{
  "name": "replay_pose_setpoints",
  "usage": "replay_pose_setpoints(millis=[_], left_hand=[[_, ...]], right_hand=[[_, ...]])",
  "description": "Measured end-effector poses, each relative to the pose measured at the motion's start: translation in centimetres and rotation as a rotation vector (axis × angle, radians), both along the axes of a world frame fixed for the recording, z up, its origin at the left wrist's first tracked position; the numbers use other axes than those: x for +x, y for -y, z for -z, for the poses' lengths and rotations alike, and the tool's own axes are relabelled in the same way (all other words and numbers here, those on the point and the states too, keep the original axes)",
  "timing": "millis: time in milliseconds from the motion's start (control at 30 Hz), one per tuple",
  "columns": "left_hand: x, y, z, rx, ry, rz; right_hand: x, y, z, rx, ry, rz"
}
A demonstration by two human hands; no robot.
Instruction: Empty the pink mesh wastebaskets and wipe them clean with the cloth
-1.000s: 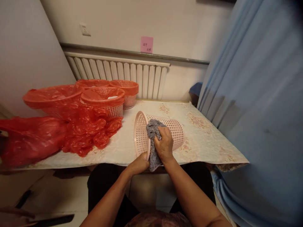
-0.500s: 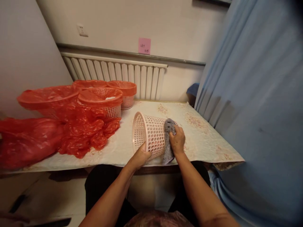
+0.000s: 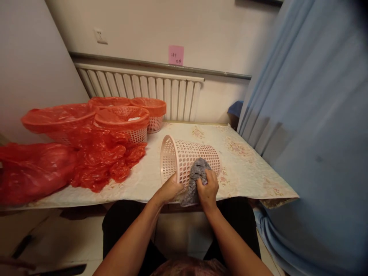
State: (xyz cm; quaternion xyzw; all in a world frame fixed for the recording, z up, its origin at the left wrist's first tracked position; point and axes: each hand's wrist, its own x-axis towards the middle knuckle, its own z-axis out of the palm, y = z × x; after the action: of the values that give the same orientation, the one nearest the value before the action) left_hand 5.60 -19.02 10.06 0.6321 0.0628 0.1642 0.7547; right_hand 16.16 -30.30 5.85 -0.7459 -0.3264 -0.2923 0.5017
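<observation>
A pale pink plastic wastebasket with a perforated wall lies on its side on the table, its mouth facing left. At the near edge of its rim, my left hand is closed, thumb outside and the other fingers mostly hidden. My right hand grips a fuzzy grey cloth and presses it against the near side of the basket wall. The cloth's loose end hangs down toward the table's front edge, between my two hands.
Several baskets lined with red bags stand at the back left. Before them lies a heap of crumpled red plastic bags. A flowered cloth covers the table. A blue curtain hangs on the right; a radiator is behind.
My right hand and the grey cloth have moved left and nearer to me along the basket, uncovering its base end. My left hand and the basket have hardly moved.
</observation>
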Motion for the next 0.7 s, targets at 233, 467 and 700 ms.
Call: replay_pose_setpoints(millis=[233, 467, 700], left_hand=[[-1.3, 0.2, 1.5, 0.199, -0.052, 0.054], [-2.5, 0.1, 2.7, 0.315, -0.108, 0.162], [-1.8, 1.1, -1.0, -0.023, -0.128, -0.048]], right_hand=[[-1.9, -2.3, -5.6, -0.089, 0.136, -0.179], [-2.0, -3.3, -7.1, -0.118, 0.089, -0.189], [-3.2, -2.4, -6.0, -0.097, 0.097, -0.203]])
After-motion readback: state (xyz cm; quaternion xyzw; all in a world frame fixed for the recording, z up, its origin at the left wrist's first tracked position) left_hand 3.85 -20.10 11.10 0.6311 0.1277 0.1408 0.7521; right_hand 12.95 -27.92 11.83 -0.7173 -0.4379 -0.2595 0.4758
